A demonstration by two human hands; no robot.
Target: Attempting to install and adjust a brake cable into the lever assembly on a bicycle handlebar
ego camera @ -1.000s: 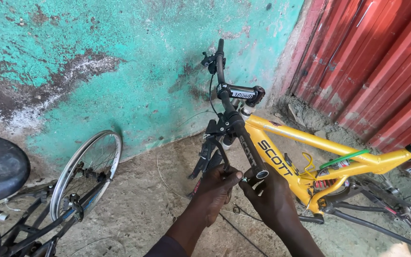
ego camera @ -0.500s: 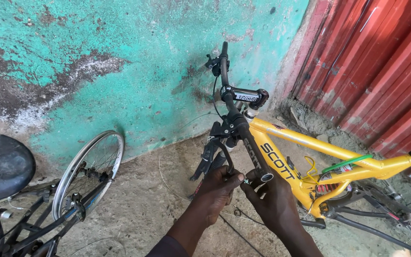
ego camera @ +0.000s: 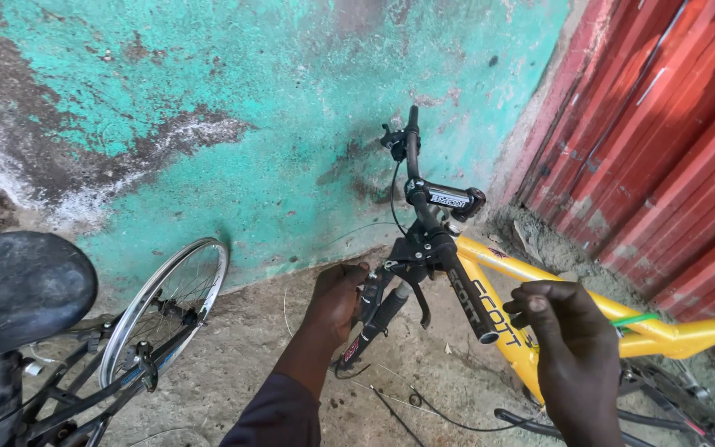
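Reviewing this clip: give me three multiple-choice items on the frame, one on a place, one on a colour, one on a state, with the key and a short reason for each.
1. Where does the bare wheel rim stand?
A. Against the turquoise wall, left of the hands
B. Mounted in the yellow frame's fork
C. Flat against the red sheeting

2. What colour is the bicycle frame lying on the ground?
A. Blue
B. Yellow
C. White

3. What is the left hand doing?
A. Hanging free in the air
B. Resting on the saddle
C. Gripping a black fork leg

Key: 1 A, the rim leans by the painted wall on the left side of the view. 2 B, the tubes are bright yellow. 3 C, its fingers close round the fork leg, while the right hand is raised beside the other leg, fingers curled; whether it pinches anything cannot be told.
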